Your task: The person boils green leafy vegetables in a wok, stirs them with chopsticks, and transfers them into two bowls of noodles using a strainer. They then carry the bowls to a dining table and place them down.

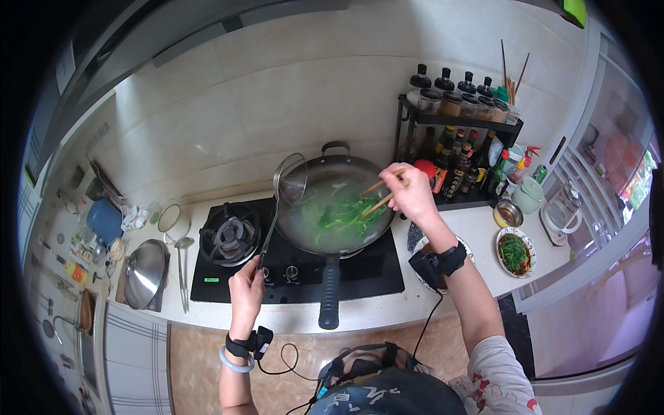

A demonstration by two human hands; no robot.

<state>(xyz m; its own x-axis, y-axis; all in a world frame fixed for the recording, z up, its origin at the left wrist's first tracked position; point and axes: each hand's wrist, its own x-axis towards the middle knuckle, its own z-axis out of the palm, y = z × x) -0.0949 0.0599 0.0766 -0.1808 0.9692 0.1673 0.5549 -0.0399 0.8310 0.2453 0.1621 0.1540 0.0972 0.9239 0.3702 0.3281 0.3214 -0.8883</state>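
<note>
A wok point(335, 162) full of steaming, cloudy liquid sits on the right burner, its ribbed black handle point(329, 295) pointing towards me. Leafy green vegetables point(347, 215) float in it, mostly right of centre. My right hand point(412, 194) grips wooden chopsticks point(377, 206), whose tips reach apart down into the greens. My left hand point(246, 288) holds the long handle of a metal strainer point(291, 181). The strainer's round head is tilted up over the wok's left rim; whether it touches the rim I cannot tell.
An uncovered gas burner point(230, 234) is left of the wok. A metal lid point(147, 273) and a ladle point(182, 275) lie further left. On the right stand a black spice rack point(459, 118), a plate of greens point(514, 251), a glass kettle point(562, 212) and a partly hidden plate point(469, 254) under my right forearm.
</note>
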